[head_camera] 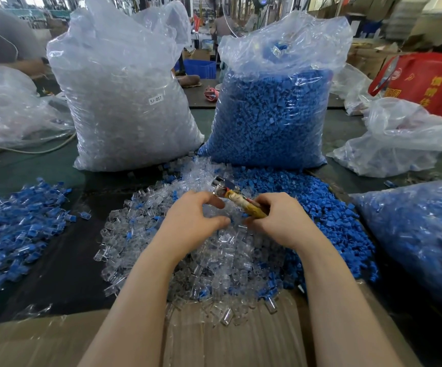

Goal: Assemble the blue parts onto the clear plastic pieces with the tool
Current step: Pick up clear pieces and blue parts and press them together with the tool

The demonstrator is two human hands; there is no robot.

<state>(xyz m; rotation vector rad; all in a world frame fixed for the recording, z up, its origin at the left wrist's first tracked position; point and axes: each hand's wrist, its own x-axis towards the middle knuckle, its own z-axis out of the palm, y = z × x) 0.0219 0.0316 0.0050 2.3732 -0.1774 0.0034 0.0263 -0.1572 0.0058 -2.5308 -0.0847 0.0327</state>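
Right now your right hand point(280, 221) sits at centre frame, fingers curled round the taped handle of a small hammer-like tool point(237, 198) whose metal head points toward the upper left. Your left hand point(196, 218) is beside it, fingers bent over the heap of clear plastic pieces point(214, 260); whether it pinches one, you cannot tell. Loose blue parts point(307, 202) spread to the right of centre. Two tall bags stand behind: a clear-piece bag point(124, 102) and a blue-part bag point(273, 112).

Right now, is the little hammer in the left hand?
No, the right hand grips the small metal-headed hammer with the yellow taped handle.
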